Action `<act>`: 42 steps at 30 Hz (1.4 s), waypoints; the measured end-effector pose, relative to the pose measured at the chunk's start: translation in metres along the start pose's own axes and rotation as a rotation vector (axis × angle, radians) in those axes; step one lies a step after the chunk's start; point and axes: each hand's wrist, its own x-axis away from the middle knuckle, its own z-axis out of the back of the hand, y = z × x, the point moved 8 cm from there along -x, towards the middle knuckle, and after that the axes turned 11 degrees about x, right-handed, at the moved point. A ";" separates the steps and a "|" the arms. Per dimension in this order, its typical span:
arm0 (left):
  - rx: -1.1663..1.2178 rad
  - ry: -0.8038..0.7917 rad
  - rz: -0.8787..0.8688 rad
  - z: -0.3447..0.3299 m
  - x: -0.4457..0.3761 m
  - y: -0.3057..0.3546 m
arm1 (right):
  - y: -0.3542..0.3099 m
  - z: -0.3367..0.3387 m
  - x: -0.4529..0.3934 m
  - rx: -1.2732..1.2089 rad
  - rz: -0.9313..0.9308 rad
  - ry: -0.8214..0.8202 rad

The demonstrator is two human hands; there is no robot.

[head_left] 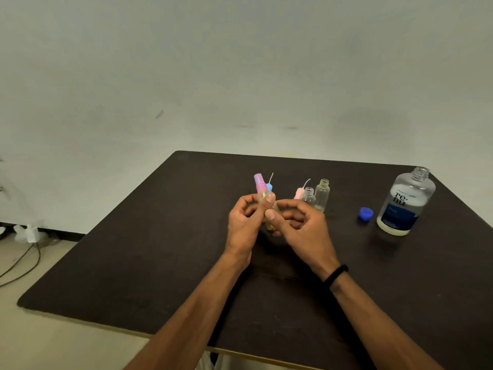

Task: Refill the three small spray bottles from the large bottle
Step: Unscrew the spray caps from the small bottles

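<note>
Grip: our left hand and right hand both curl round the pink-capped spray bottle at frame centre, held above the table.
Progress: we judge this one refilled and capped; two small open bottles just right of our hands look empty, their spray heads beside them.
Source: large bottle at right, uncapped, blue cap beside it.
Writing: "re-nu".
</note>
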 end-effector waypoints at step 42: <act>0.096 -0.284 0.110 -0.016 -0.004 0.007 | -0.022 0.018 0.007 0.553 0.347 0.278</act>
